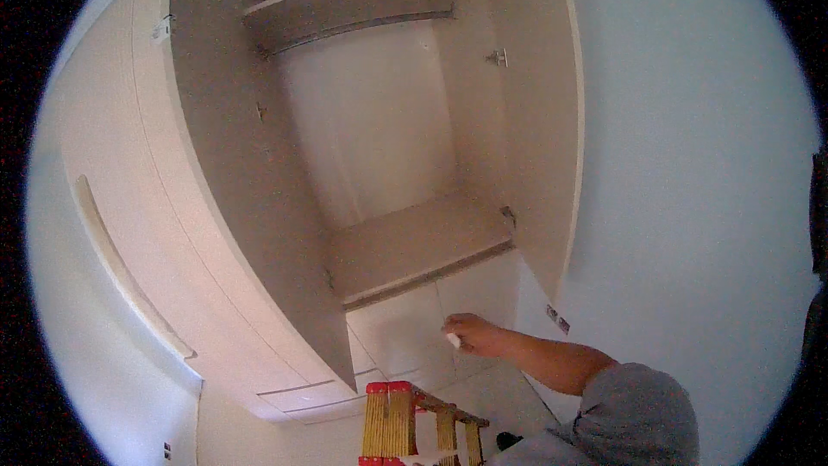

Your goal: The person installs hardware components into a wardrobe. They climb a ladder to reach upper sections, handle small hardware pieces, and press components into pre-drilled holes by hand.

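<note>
Your right hand (473, 334), its grip closed on a small white piece (453, 340), reaches below the wardrobe's lower shelf (414, 246), above the ladder (388, 418); your left hand is unseen.

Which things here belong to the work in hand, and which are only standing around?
In use:
right hand
small white piece pinched in its fingers
open wardrobe, near the hand

Only standing around:
stepladder with red top
wardrobe door with long handle
plain wall

Wardrobe interior (379, 147) open; ladder (405, 418) blocks path below right hand (474, 334)
</note>
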{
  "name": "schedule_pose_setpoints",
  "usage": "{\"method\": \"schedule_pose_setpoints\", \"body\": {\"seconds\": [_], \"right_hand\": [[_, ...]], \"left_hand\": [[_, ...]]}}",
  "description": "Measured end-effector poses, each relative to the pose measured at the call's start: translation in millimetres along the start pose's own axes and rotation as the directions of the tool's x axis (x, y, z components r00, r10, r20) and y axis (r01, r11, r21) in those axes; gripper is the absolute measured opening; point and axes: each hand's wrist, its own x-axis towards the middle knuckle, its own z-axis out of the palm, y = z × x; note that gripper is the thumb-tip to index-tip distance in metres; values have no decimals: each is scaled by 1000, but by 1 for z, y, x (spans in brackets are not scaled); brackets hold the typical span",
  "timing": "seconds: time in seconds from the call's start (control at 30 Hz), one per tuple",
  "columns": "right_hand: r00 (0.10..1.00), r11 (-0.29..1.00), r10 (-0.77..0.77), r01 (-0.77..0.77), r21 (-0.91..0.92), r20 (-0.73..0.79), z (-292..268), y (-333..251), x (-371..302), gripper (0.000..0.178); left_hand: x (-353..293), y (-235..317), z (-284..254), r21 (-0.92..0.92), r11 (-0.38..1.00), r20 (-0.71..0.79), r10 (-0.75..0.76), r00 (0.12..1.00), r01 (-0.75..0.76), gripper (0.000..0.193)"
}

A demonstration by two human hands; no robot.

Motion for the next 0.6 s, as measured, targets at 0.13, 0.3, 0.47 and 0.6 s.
{"method": "schedule_pose_setpoints", "body": {"seconds": [0.13,0.3,0.47,0.6], "right_hand": [[704,482,-581,702,-524,409,48,-30,54,19],[699,-62,-35,712,-699,715,298,-193,-244,52],[695,-397,-161,604,-691,701,324,-254,-261,46],[670,-426,-267,563,-709,693,321,-246,-256,44]], "left_hand": [[18,53,15,-75,994,-12,82,997,-82,19],[-133,162,-19,-221,975,-48,-50,998,39,18],[-162,236,-59,-287,958,-97,-14,995,-15,16],[-195,255,-73,-346,938,-122,-48,991,2,15]]}}
